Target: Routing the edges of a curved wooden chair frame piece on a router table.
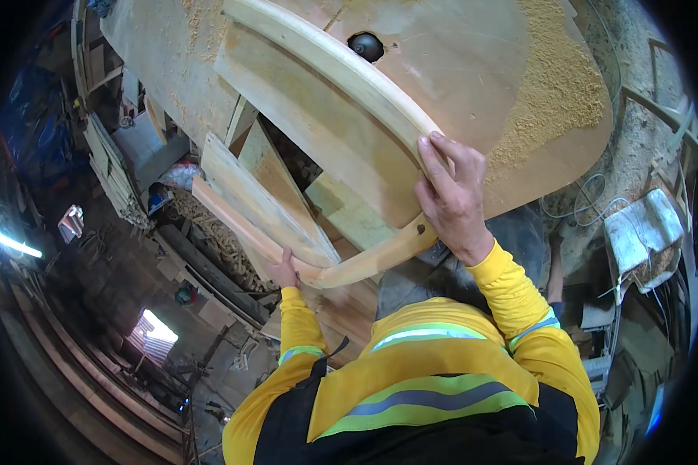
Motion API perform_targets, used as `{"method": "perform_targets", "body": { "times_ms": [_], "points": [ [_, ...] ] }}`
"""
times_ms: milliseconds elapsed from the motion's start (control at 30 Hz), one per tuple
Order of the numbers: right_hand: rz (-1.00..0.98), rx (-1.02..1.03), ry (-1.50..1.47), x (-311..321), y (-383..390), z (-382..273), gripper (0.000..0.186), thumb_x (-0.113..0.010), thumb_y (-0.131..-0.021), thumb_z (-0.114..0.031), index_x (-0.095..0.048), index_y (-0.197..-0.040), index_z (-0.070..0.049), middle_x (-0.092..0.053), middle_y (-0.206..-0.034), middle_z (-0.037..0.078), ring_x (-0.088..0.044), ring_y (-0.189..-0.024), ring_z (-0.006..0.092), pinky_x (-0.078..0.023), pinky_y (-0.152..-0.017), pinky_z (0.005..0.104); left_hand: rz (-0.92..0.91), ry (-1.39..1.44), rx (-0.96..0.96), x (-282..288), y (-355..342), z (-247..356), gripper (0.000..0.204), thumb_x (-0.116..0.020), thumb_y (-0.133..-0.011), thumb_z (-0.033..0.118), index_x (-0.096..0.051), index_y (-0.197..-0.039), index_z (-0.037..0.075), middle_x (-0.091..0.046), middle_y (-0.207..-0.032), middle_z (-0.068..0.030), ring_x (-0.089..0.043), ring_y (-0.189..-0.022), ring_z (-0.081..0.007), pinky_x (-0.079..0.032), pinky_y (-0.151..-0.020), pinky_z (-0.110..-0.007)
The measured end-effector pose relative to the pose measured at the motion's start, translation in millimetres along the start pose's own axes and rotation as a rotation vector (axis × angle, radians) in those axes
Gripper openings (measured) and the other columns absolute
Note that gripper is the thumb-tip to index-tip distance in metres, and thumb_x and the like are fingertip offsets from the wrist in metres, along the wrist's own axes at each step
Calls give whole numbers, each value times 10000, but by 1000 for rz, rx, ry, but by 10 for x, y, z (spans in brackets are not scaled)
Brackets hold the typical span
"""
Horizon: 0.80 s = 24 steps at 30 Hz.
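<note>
A pale wooden frame (380,262) with curved, angled members spans both my hands. Its long curved rail (329,53) lies over the wooden tabletop and runs up to the far left. My right hand (455,190) grips the frame's right corner, thumb and fingers closed over the wood, beside a small dark hole in the lower member. My left hand (285,271) is wrapped round the lower left member near its joint; some of its fingers are hidden beneath. Just past the curved rail, a dark round metal spindle (366,47) sits in an opening in the tabletop (450,77).
Sawdust (554,93) is heaped along the tabletop's right side. Loose boards (264,198) lean at its near left edge, over a pile of offcuts (209,232). A pale, dusty box-like object (644,232) with cables stands at right. Long planks (77,364) lie at lower left.
</note>
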State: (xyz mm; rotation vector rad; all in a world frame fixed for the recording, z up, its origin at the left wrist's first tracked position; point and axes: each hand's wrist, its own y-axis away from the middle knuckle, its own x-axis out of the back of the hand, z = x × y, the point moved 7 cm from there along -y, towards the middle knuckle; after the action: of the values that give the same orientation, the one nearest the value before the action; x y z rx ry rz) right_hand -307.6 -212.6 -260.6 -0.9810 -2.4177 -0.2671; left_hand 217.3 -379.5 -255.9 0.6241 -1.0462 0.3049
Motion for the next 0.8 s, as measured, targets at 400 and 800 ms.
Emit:
{"method": "perform_targets", "body": {
  "times_ms": [400,800],
  "points": [
    [-3,5,25,-3,-31,-10,610,-703,-711,40,-625,-1311,-35,-551,-1302,112,-492,-1148,307,-424,-1007,409,-31,9,-13,-7,-151,-111,667,-782,-845,228,-452,-1408,89,-666,-927,-84,-473,-438,-135,-315,-322,-264],
    [-12,-21,154,-25,-6,-65,578,-680,-740,4,-633,-1312,-66,-546,-1192,25,-464,-1059,250,-378,-930,362,-21,45,-85,-72,-4,82,499,-769,-866,173,-534,-1287,44,-678,-920,-73,-566,-517,-132,-374,-355,-256]
  ]
}}
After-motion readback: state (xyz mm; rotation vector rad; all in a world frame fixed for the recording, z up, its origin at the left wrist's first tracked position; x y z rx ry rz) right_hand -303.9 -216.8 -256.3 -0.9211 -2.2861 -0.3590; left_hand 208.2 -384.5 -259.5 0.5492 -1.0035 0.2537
